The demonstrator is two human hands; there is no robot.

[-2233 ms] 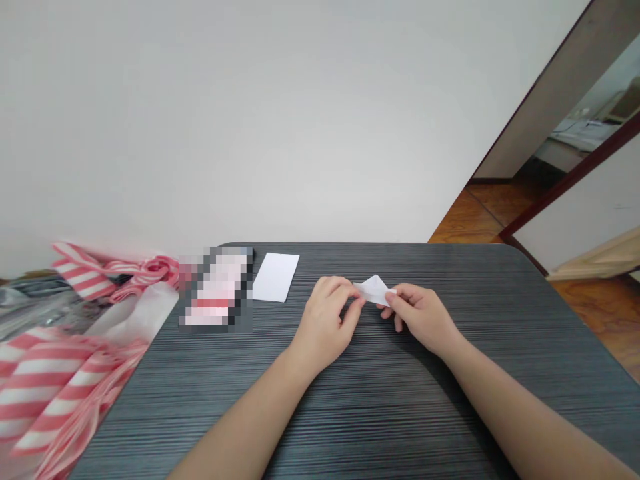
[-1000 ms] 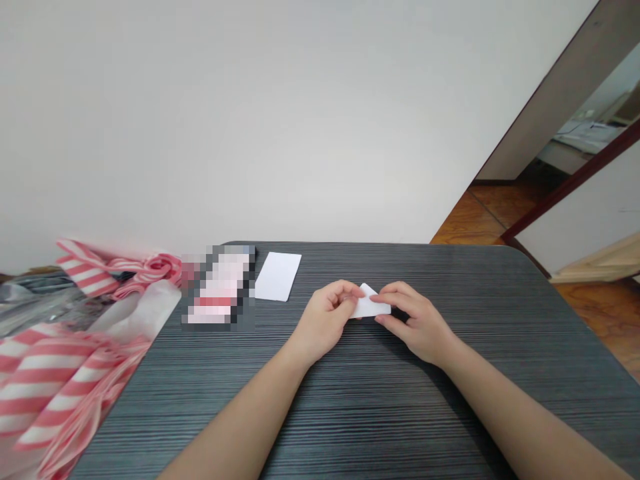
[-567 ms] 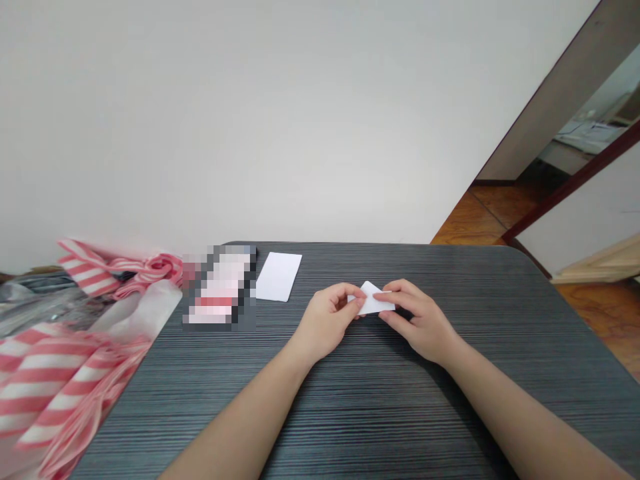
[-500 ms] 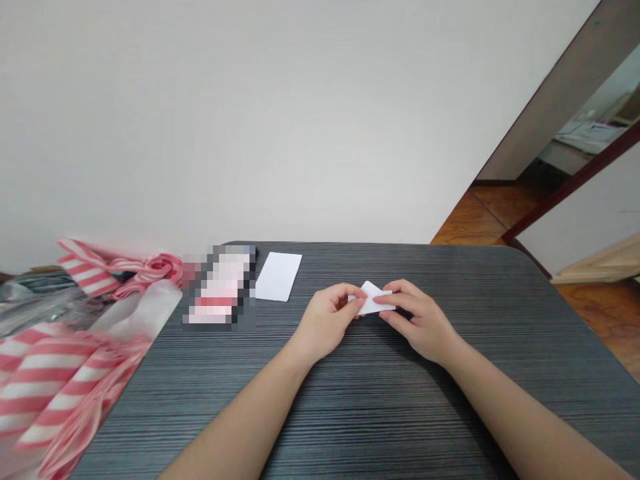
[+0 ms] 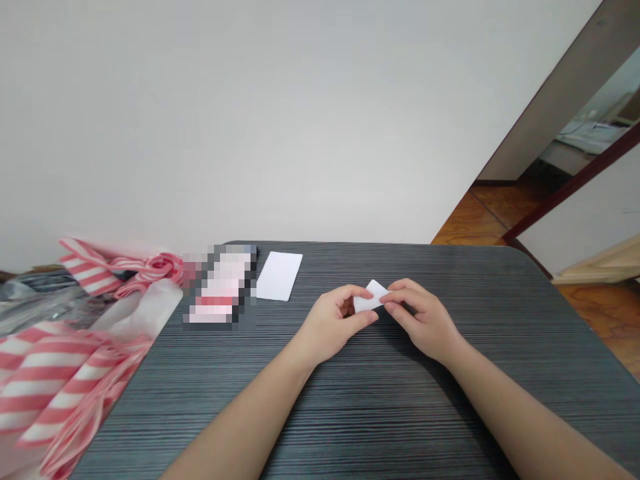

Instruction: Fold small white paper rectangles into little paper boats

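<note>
Both my hands hold a small white piece of folded paper just above the dark table. My left hand has its fingers and thumb around the left side of the paper. With thumb and fingertips, my right hand pinches its right end. One corner of the paper points up and away between the hands. Its underside and far layers are hidden by my fingers. Farther left lies a flat stack of white paper or cards with rounded corners.
A blurred-out phone-like object lies on the dark wood-grain table, left of the white stack. Red-and-white striped cloth and clear plastic are heaped beyond the left edge. A white wall stands behind the table.
My left thumb has moved down to the paper's near edge, and the left fingers have opened around it. My right fingertips have drawn together on the right end.
</note>
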